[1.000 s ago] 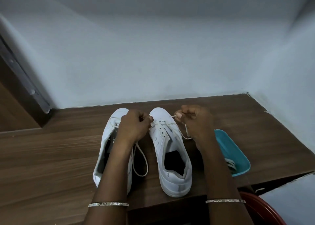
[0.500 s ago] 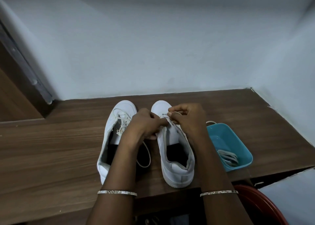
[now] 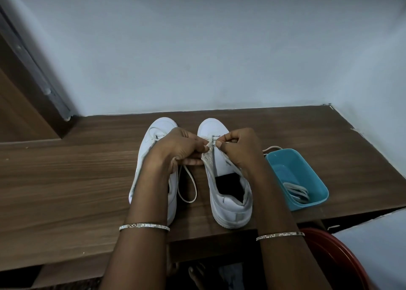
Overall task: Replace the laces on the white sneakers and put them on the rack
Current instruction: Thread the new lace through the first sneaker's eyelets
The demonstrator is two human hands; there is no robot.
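Two white sneakers stand side by side on the wooden table [image 3: 66, 179], toes toward the wall. The left sneaker [image 3: 161, 127] is partly hidden by my left forearm. Over the right sneaker [image 3: 230, 206] both hands meet at the eyelets near the toe. My left hand [image 3: 178, 146] grips the sneaker's left eyelet flap and a white lace [image 3: 186, 186] that loops down between the shoes. My right hand [image 3: 239, 146] pinches the lace at the eyelets with thumb and forefinger.
A teal tray [image 3: 316, 175] at the right holds more white laces [image 3: 296, 193], and one lace end lies over its far rim. Below the table's front edge a red round object [image 3: 329, 252] shows. Walls close off the back and right.
My right hand has come in from the right to meet the left hand over the eyelets. The camera has tilted, so the shoes sit slightly higher in view.
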